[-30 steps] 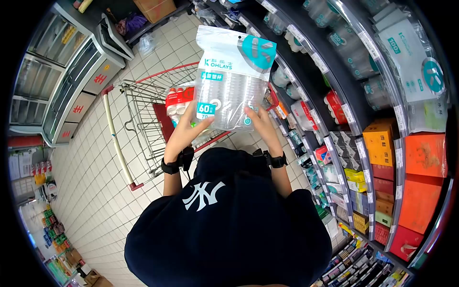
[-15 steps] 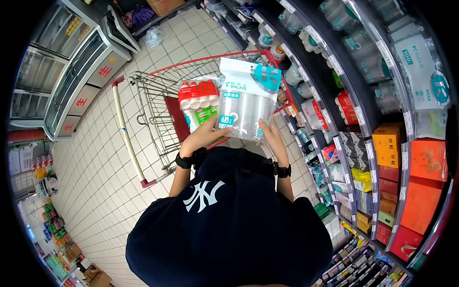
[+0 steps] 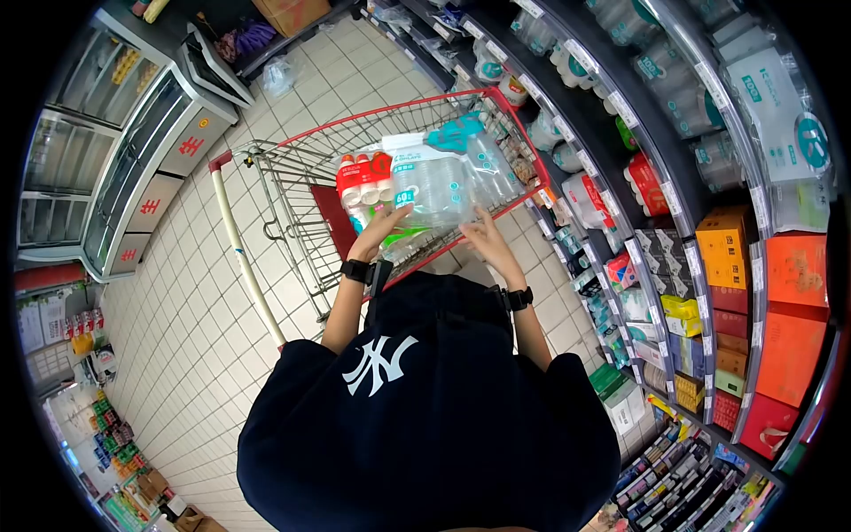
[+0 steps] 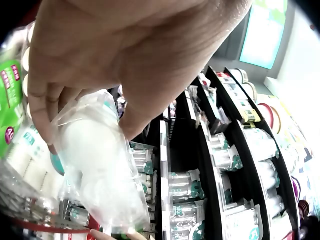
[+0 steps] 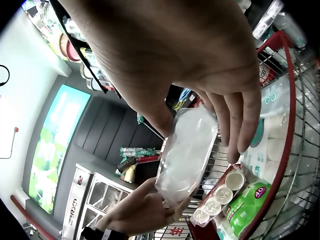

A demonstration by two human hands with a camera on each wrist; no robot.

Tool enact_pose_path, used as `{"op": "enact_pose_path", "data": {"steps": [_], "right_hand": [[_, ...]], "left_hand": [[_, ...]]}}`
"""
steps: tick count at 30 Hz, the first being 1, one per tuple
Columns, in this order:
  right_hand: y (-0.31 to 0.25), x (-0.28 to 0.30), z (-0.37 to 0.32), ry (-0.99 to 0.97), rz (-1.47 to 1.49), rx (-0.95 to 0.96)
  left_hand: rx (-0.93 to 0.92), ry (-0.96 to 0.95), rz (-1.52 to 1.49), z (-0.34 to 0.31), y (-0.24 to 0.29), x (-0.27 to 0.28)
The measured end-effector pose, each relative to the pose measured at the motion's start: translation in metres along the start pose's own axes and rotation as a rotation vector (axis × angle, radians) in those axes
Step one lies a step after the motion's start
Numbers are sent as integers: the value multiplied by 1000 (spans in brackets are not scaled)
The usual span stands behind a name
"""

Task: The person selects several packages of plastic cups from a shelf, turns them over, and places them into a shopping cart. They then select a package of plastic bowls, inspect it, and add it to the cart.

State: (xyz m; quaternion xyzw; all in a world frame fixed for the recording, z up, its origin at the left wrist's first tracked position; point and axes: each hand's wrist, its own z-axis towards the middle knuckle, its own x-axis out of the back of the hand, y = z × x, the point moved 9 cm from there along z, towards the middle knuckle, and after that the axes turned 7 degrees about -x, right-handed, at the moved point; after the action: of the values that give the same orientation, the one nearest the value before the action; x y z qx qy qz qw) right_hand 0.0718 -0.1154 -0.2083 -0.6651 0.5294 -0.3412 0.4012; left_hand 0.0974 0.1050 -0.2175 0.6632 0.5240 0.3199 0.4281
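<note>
A clear bag of plastic cups (image 3: 430,191) with a white and teal top lies tilted over the shopping cart (image 3: 306,133). My left hand (image 3: 381,232) grips its near left corner, and my right hand (image 3: 489,246) is at the near right corner. In the left wrist view, the left hand (image 4: 125,55) has thumb and fingers around the bag (image 4: 95,150). The right wrist view shows the right hand (image 5: 185,55) with thumb and fingers on either side of the bag (image 5: 187,155). Another clear cup bag (image 3: 496,173) is beside it in the cart.
Within the cart, a red-topped pack of paper cups (image 3: 362,182) and a green pack (image 5: 247,207) sit to the left. Shelves of cups and boxes (image 3: 727,257) line the right side. Glass-fronted freezers (image 3: 115,168) stand at the left, beyond tiled floor.
Both hands have lowered the cup bag from in front of the body into the cart area, and its top has tipped away. The cart appears slightly further right in view.
</note>
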Motion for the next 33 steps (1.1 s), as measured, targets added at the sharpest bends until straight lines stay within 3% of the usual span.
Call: {"op": "enact_pose_path", "data": {"steps": [4,8,10,12,14,18,22,27,28,30,31,33], "right_hand": [[13,-10,1,-20,-60,-18],[11,-11,-5,11,-30,1],[16,-7,-7,8,-54,-21],[19,0,-9,26,-67,-34],[23,5,-13,31,20,-56],[26,17,-18,109,4,16],[28,15,-26,76,-31,-49],[26,27,-23,85,31,-1],[9,37,-22,135,28,-31],[36,40,-30,155,25,-8],[27,58,-10,194,22,77],[41,60,-33,206,40,27]], "left_hand": [[77,-3,-63,41,-49,14],[52,12,-60,74,-67,15],[-15,148,-178,83,-84,25],[7,107,-69,96,-89,21],[4,44,130,78,-66,9],[36,-127,141,80,-75,-3],[20,-50,176,86,-80,-1],[-53,-185,151,96,-81,-13],[-99,-149,126,110,-54,-18],[-16,-90,63,68,-74,-17],[3,-99,70,85,-62,-15],[22,-113,69,65,-85,-21]]}}
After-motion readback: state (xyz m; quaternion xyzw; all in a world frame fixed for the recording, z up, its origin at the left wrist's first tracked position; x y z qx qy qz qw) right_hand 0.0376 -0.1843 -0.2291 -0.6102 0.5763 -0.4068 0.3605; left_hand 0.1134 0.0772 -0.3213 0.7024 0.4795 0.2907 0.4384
